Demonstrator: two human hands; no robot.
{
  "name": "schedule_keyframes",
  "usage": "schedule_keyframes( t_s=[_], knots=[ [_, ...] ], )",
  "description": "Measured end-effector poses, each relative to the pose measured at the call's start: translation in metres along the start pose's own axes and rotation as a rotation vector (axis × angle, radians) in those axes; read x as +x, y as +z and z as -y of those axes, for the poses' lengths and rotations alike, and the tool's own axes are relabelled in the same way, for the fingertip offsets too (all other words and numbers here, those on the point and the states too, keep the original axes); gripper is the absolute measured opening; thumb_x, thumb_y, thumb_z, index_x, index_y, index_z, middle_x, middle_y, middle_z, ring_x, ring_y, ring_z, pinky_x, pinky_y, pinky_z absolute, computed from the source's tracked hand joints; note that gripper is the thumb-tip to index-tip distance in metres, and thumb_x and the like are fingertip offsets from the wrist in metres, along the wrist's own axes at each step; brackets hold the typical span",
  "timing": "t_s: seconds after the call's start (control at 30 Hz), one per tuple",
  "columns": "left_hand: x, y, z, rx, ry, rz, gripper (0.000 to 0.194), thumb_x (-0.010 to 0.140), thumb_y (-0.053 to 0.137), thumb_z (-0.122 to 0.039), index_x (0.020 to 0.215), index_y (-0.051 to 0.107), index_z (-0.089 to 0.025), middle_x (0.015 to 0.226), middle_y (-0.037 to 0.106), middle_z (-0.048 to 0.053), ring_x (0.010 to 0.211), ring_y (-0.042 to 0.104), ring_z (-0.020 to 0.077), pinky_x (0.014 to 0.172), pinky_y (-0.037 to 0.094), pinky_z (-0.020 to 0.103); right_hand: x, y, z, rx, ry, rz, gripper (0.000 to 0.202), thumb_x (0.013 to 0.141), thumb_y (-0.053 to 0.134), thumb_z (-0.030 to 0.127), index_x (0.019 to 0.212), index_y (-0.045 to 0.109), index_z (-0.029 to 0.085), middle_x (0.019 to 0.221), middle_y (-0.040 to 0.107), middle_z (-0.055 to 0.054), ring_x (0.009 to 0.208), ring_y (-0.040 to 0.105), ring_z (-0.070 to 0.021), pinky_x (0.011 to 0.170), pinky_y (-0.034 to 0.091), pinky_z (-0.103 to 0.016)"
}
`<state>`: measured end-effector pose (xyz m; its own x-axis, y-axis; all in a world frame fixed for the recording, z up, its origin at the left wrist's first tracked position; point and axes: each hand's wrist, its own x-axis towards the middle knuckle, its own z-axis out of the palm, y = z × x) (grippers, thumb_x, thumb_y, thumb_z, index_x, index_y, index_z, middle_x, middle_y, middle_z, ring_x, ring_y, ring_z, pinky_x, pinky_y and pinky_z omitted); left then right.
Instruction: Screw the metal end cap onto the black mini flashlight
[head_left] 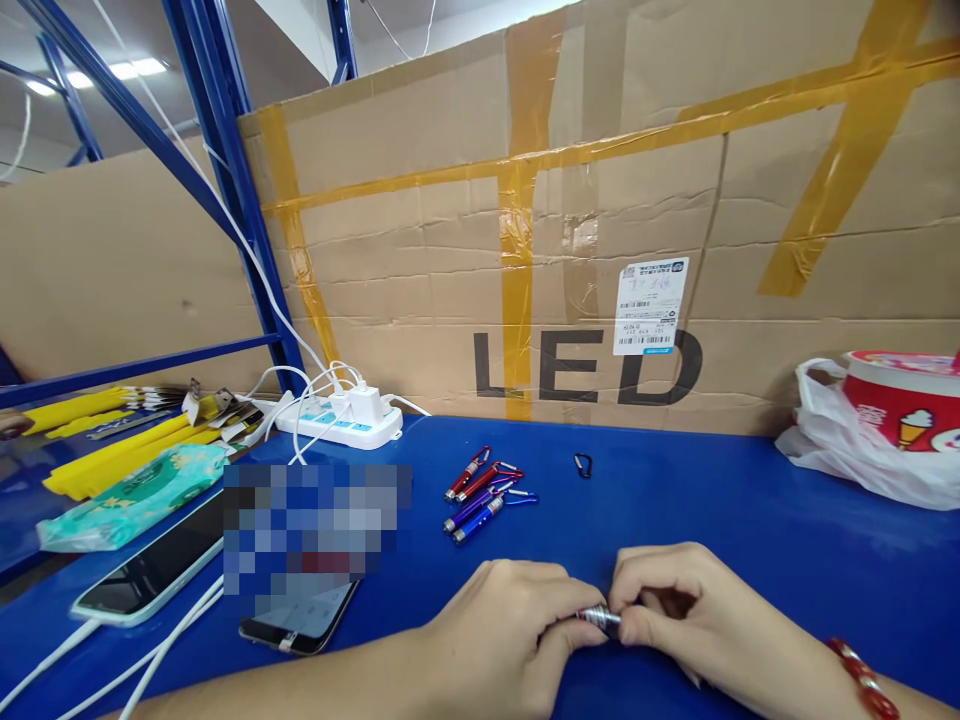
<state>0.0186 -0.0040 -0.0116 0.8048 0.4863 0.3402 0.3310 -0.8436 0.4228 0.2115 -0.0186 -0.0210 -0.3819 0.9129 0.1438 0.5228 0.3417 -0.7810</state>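
Observation:
My left hand (525, 625) is closed around the body of a small flashlight (598, 618), a short metal cylinder with a silver and dark surface. The thumb and fingertips of my right hand (686, 605) pinch its other end. Most of the flashlight is hidden in my fingers. Beyond my hands lie several little keychain flashlights with clips: a red one (480, 482), a purple one (472, 507) and a blue one (478, 520) among them. A loose black carabiner clip (584, 466) rests to their right.
On the blue tabletop (420, 450), two phones with white cables lie to the left, one phone (161, 560) beside a green packet (135, 500). Behind them is a white power strip (341, 418). A red tub (900, 405) in a plastic bag stands right; a cardboard box (420, 280) backs everything.

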Motion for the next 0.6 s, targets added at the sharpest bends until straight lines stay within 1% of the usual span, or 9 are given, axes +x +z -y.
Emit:
schedule_keyframes(
  t_s=[0.07, 0.13, 0.2, 0.3, 0.4, 0.47, 0.53, 0.6],
  knots=[
    [0.0001, 0.0004, 0.0005, 0.017, 0.031, 0.003, 0.02, 0.087, 0.041, -0.011, 0.082, 0.061, -0.013, 0.067, 0.058, 0.001, 0.062, 0.052, 0.0114, 0.06, 0.038, 0.017, -0.002, -0.0006, 0.0017, -0.093, -0.113, -0.034, 0.025, 0.078, 0.058, 0.03, 0.057, 0.059, 0.018, 0.055, 0.054, 0.002, 0.046, 0.046, -0.0072, 0.045, 0.034, -0.017],
    [0.0009, 0.0006, 0.0006, 0.02, 0.054, -0.003, 0.022, 0.088, 0.04, -0.01, 0.083, 0.061, -0.013, 0.067, 0.059, 0.001, 0.062, 0.051, 0.0113, 0.061, 0.038, 0.017, -0.0035, -0.0012, 0.0037, -0.148, -0.194, -0.058, 0.03, 0.081, 0.055, 0.034, 0.056, 0.058, 0.018, 0.054, 0.056, 0.001, 0.048, 0.049, -0.0081, 0.047, 0.036, -0.016],
    [0.0016, 0.0009, 0.0003, 0.024, 0.064, -0.022, 0.022, 0.088, 0.039, -0.01, 0.084, 0.061, -0.013, 0.068, 0.06, 0.001, 0.061, 0.05, 0.011, 0.062, 0.038, 0.017, -0.0044, -0.0014, 0.0055, -0.175, -0.235, -0.07, 0.035, 0.084, 0.052, 0.038, 0.056, 0.058, 0.017, 0.053, 0.057, 0.0, 0.048, 0.05, -0.0083, 0.047, 0.037, -0.016],
    [0.0014, 0.0025, -0.0002, 0.035, 0.072, -0.048, 0.022, 0.088, 0.04, -0.011, 0.083, 0.061, -0.013, 0.069, 0.06, 0.001, 0.06, 0.049, 0.0108, 0.063, 0.039, 0.017, -0.0053, -0.001, 0.0068, -0.191, -0.249, -0.066, 0.04, 0.086, 0.048, 0.041, 0.054, 0.057, 0.017, 0.052, 0.058, -0.001, 0.048, 0.052, -0.0087, 0.049, 0.038, -0.017],
    [-0.0001, 0.0049, 0.0002, 0.046, 0.077, -0.056, 0.021, 0.088, 0.041, -0.011, 0.085, 0.061, -0.013, 0.072, 0.063, 0.001, 0.061, 0.051, 0.0111, 0.063, 0.039, 0.018, -0.0059, -0.0001, 0.0065, -0.164, -0.214, -0.028, 0.043, 0.086, 0.047, 0.042, 0.054, 0.057, 0.016, 0.054, 0.059, -0.002, 0.052, 0.053, -0.0092, 0.051, 0.039, -0.017],
    [-0.0007, 0.006, 0.0006, 0.055, 0.085, -0.061, 0.019, 0.087, 0.042, -0.011, 0.086, 0.061, -0.014, 0.075, 0.064, 0.001, 0.062, 0.053, 0.0114, 0.063, 0.04, 0.019, -0.0061, 0.0007, 0.0056, -0.125, -0.164, 0.004, 0.044, 0.086, 0.048, 0.043, 0.053, 0.057, 0.016, 0.055, 0.059, -0.002, 0.052, 0.053, -0.0094, 0.052, 0.039, -0.017],
    [-0.0007, 0.0067, 0.0008, 0.067, 0.1, -0.073, 0.018, 0.086, 0.043, -0.011, 0.087, 0.061, -0.014, 0.076, 0.065, 0.001, 0.063, 0.055, 0.0115, 0.063, 0.041, 0.018, -0.006, 0.0016, 0.0042, -0.051, -0.062, 0.061, 0.045, 0.084, 0.047, 0.047, 0.055, 0.059, 0.015, 0.056, 0.059, -0.002, 0.045, 0.049, -0.0075, 0.045, 0.037, -0.017],
    [-0.0002, 0.0071, 0.0009, 0.085, 0.114, -0.086, 0.018, 0.085, 0.044, -0.011, 0.087, 0.061, -0.013, 0.074, 0.065, 0.001, 0.062, 0.055, 0.0116, 0.063, 0.041, 0.019, -0.0055, 0.0025, 0.0025, 0.058, 0.059, 0.125, 0.046, 0.082, 0.047, 0.053, 0.06, 0.06, 0.014, 0.054, 0.056, -0.001, 0.036, 0.039, -0.0045, 0.036, 0.031, -0.016]
  ],
)
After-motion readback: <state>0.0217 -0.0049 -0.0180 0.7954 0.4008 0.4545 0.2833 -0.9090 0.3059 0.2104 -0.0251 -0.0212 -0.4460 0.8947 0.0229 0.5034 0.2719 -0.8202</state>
